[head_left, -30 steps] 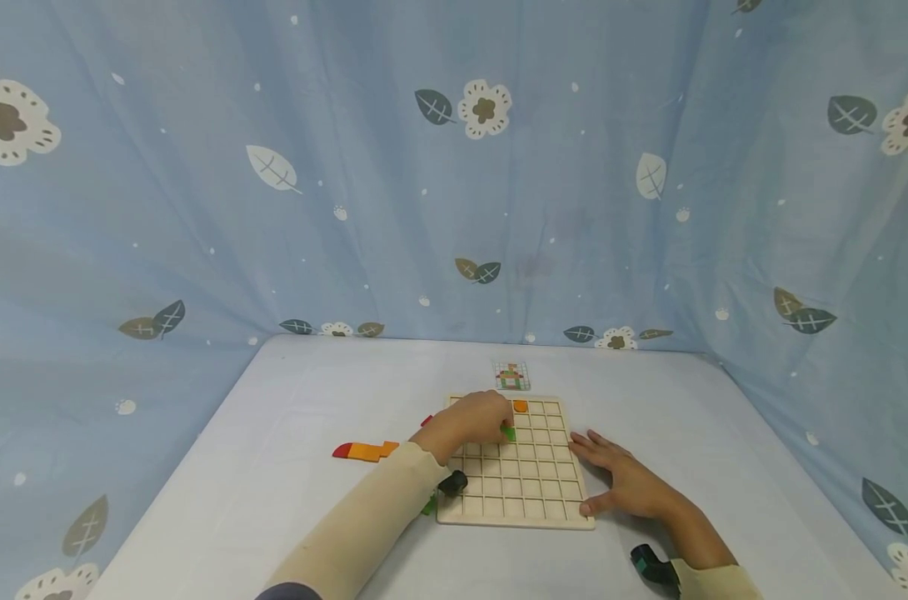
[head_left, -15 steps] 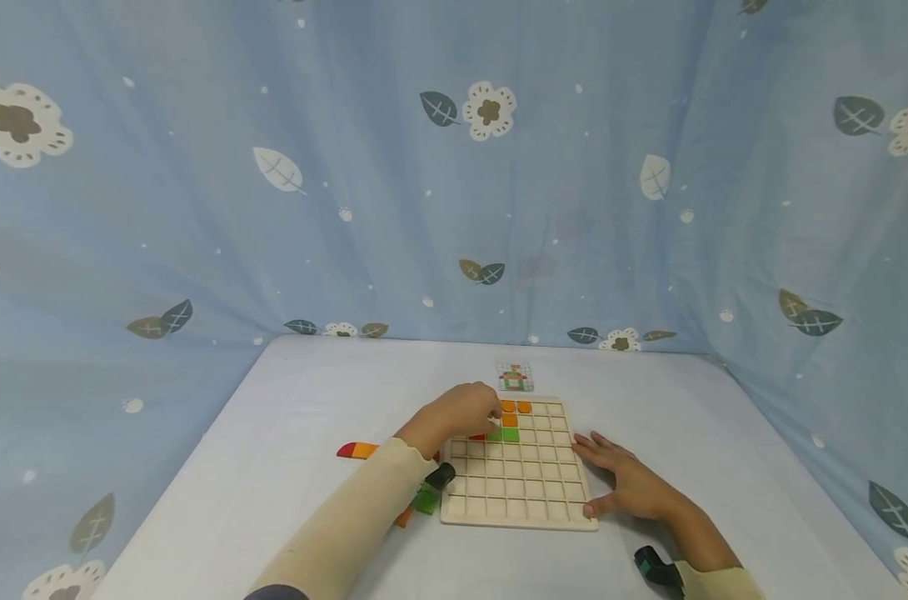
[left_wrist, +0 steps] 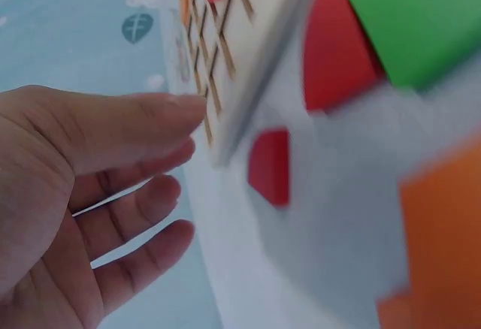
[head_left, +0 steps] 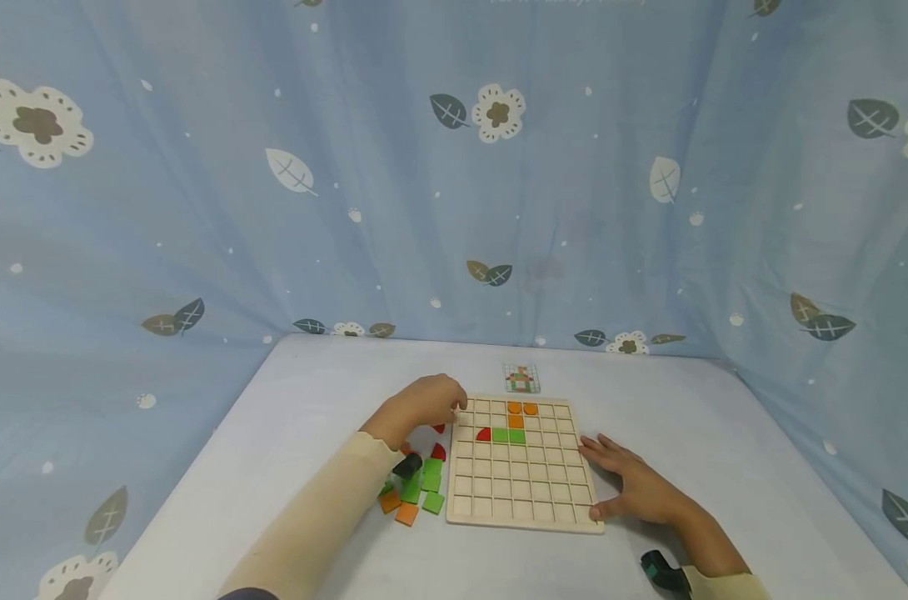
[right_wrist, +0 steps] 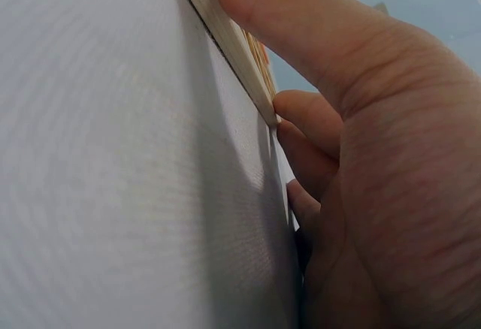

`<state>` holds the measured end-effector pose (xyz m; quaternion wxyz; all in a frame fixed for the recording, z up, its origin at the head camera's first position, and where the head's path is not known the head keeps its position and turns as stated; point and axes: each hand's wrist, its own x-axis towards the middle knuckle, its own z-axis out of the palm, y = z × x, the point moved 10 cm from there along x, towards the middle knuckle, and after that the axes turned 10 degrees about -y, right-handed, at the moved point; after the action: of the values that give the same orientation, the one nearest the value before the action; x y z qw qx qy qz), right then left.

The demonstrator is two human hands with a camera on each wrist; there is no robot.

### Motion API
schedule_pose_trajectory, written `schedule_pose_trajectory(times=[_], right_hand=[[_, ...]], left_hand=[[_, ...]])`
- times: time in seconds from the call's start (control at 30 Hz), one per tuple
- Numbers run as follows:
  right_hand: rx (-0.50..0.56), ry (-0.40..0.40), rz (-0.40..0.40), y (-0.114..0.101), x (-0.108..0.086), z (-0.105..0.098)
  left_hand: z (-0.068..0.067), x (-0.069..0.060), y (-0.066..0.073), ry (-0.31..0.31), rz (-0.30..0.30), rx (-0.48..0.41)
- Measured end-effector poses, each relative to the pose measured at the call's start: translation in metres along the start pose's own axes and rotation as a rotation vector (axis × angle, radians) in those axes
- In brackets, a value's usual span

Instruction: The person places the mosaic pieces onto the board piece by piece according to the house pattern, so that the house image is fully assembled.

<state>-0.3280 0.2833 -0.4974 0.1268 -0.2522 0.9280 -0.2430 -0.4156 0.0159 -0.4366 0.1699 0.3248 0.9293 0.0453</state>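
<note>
A wooden grid board (head_left: 525, 487) lies on the white table, bearing orange pieces (head_left: 516, 422), green squares (head_left: 509, 435) and a red quarter-round (head_left: 484, 434). At its upper left edge hovers my left hand (head_left: 422, 407), nothing between its relaxed, parted fingers. In the left wrist view, a red piece (left_wrist: 270, 167) lies on the table near that left hand (left_wrist: 98, 194). My right hand (head_left: 637, 490) rests spread along the board's right edge; the right wrist view shows its thumb and fingers touching the board's side (right_wrist: 233, 58).
Loose green (head_left: 432, 473), orange (head_left: 406, 513) and red (head_left: 438, 452) pieces lie left of the board, partly behind the left wrist. A small patterned card (head_left: 521, 378) lies beyond the board. A blue curtain (head_left: 379, 167) hangs behind the table.
My left hand has moved left, from over the green squares to the board's left edge, uncovering the red quarter-round and orange pieces. The right hand stays at the board's edge.
</note>
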Motion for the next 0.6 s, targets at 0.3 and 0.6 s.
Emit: schedule_pose_trajectory(times=[0.3, 0.6], right_hand=[[0.018, 0.004, -0.014, -0.001, -0.001, 0.0], [0.0, 0.002, 0.009, 0.001, -0.001, 0.001]], left_hand=[[0.017, -0.011, -0.026, -0.062, -0.098, -0.065], [0.026, -0.014, -0.037, -0.072, -0.084, -0.051]])
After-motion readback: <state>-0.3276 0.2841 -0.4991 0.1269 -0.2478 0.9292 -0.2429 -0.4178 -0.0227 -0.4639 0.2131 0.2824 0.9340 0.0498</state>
